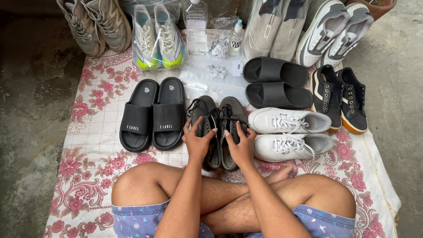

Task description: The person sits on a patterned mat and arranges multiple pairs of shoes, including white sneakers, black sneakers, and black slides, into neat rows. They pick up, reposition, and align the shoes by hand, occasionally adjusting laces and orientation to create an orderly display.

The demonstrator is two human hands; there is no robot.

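Gripping 2 dark grey lace-up canvas shoes (218,128), right of black slides (153,115): left hand (198,141) and right hand (240,147) clamping 1 each; probably light, pliable; holding midfoot sides.

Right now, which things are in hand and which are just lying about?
In hand:
left hand on the left dark shoe
right hand on the right dark shoe

Lying about:
black slides
white sneakers
black slip-ons
neon sneakers
spray bottle
floral cloth
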